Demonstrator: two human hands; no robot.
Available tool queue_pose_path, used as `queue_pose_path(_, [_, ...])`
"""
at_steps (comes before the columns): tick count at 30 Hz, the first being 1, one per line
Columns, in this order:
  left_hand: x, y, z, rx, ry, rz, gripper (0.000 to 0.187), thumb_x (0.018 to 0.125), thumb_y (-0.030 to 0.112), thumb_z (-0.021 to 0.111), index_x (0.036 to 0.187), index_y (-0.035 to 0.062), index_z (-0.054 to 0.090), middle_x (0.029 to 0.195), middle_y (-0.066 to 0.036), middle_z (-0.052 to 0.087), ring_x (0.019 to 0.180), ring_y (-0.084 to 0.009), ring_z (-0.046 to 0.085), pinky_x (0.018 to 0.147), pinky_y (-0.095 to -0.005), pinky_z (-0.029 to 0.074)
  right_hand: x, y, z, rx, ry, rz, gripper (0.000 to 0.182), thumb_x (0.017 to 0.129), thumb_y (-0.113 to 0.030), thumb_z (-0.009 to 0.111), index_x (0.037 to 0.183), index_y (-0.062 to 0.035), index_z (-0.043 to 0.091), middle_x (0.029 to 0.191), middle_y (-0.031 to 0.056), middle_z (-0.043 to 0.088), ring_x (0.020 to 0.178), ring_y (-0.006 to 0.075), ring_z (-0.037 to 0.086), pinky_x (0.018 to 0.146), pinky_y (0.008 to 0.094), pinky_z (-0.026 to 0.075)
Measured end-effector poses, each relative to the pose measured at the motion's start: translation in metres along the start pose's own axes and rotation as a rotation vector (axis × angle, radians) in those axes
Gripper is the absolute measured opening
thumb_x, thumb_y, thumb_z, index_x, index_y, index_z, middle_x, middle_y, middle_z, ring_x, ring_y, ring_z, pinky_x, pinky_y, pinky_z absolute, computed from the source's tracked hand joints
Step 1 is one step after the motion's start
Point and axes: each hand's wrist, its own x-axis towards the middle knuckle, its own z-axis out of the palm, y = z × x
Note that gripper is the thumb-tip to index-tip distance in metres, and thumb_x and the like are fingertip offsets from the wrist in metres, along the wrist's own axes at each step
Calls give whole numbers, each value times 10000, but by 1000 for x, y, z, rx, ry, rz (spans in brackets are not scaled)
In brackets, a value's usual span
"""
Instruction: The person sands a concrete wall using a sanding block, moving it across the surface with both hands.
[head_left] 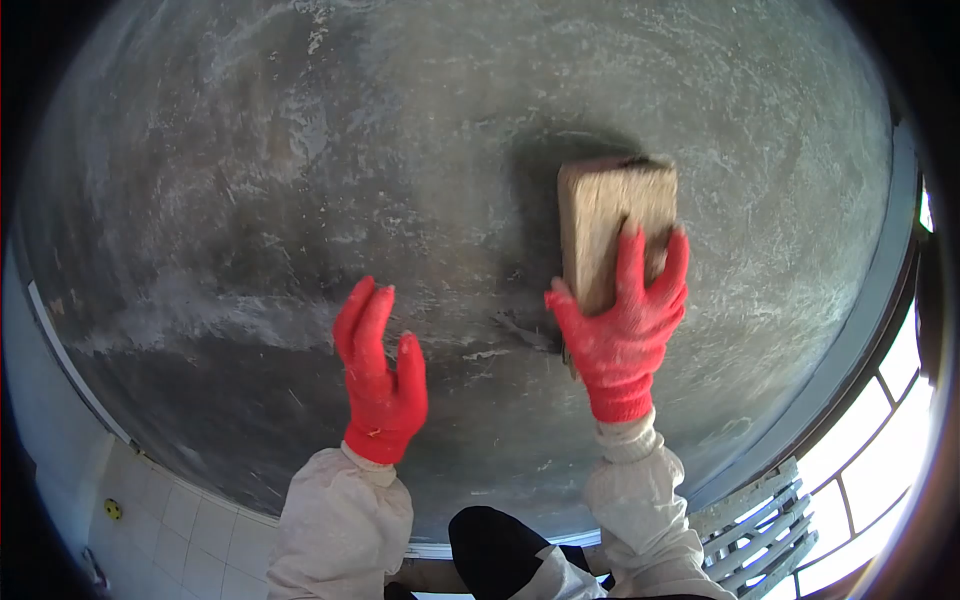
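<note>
My right hand (625, 325), in a red knit glove with bare fingertips, grips a worn wooden block (605, 215), its fingers spread over the top and the thumb at its left side. The block lies against a broad grey, scuffed surface (440, 190) with pale scratches and smears. To the left, my left hand (380, 370) wears a matching red glove. Its fingers are loosely extended, thumb apart, and nothing is in them. It hovers close over the grey surface.
Beyond the surface's lower left edge are white floor tiles (190, 530) with a small yellow round object (112, 509). At lower right stands a slatted wooden piece (770, 540) beside a bright barred window (870, 460). A pale border (860, 340) runs along the right edge.
</note>
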Motion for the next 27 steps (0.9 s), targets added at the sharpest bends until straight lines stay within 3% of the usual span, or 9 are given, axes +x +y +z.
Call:
queue_pose_path(4, [-15,13,4,-6,-46,57,480,899,4,533,1369,-29,444,1434,-214,392,1278,-347,462,1063,-425,391,-54,6,1,-10,-26,-13,969,557,-412,887,1408,-225,463,1447,308,347,1179,472,472,921,540,420])
queue_pose_path(8, [-45,17,11,-80,-217,69,462,850,15,591,1304,-29,524,1332,-219,522,1237,-381,488,1042,-448,407,-255,53,-15,96,-282,-114,974,490,-488,907,1338,-291,471,1402,274,378,1156,479,466,876,561,433])
queue_pose_path(11, [-56,14,13,-65,-183,59,462,817,48,651,1269,-6,576,1324,-204,549,1182,-367,546,991,-430,454,-256,54,-12,132,-373,-160,1038,480,-504,909,1375,-296,426,1421,272,343,1171,483,451,887,571,421])
queue_pose_path(12, [-56,13,12,-79,-206,65,493,837,0,594,1321,-36,504,1331,-221,516,1230,-380,488,1044,-443,403,-236,45,-16,126,-373,-130,1030,473,-502,910,1363,-304,429,1411,262,349,1163,475,454,879,565,425])
queue_pose_path(13, [-55,15,13,-76,-221,60,493,837,0,594,1321,-36,504,1331,-221,516,1230,-380,488,1044,-443,403,-195,31,-6,131,-229,-96,844,470,-471,906,1227,-327,563,1325,194,451,1120,455,491,831,541,454])
queue_pose_path(17, [-49,21,22,-67,-164,60,557,827,-22,583,1364,-48,437,1379,-243,447,1264,-370,439,1055,-440,387,-25,-19,-1,108,-110,-61,925,488,-440,897,1334,-292,554,1405,231,433,1106,407,522,864,497,449])
queue_pose_path(19, [-49,25,25,-43,-173,126,557,818,-3,604,1351,-47,448,1378,-242,452,1265,-374,440,1055,-450,385,5,-25,-1,106,-73,-40,913,512,-471,883,1338,-268,551,1418,242,404,1079,405,523,862,487,467])
queue_pose_path(23, [-81,35,27,-59,-210,80,561,811,33,639,1337,-40,460,1380,-246,455,1253,-384,455,1046,-456,391,-90,-4,2,72,-94,-18,834,513,-548,860,1253,-277,588,1382,217,427,1089,401,516,831,500,472])
queue_pose_path(27, [-117,39,26,-145,-364,71,560,812,80,670,1323,-38,475,1379,-267,459,1244,-405,471,1034,-478,394,-234,27,-8,158,-254,-220,682,503,-545,863,1112,-361,618,1187,94,502,997,352,545,761,478,483])
